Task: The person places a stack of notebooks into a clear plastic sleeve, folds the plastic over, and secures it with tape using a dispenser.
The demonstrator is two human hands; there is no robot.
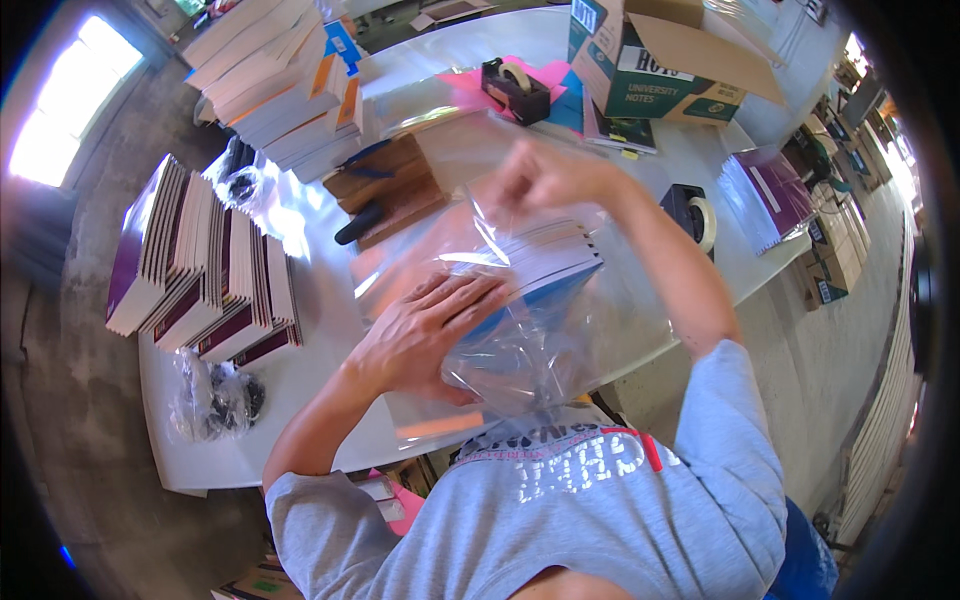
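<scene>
Presently, left hand [425, 335] lies flat-fingered on the clear plastic bag [520, 350] over the blue-covered book stack [545, 265], right hand [540, 175] pinching the bag's mouth; judged best kept taut above its fingers.

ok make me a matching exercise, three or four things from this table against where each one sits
Things:
1. stack of books with purple covers
2. open cardboard box
3. black tape dispenser
4. clear plastic bag

Places:
A. far side of the table, right of centre
B. under the left hand, pinched by the right hand
C. left part of the table
D. right of the right forearm

Pairs: 1-C, 2-A, 3-D, 4-B
</scene>
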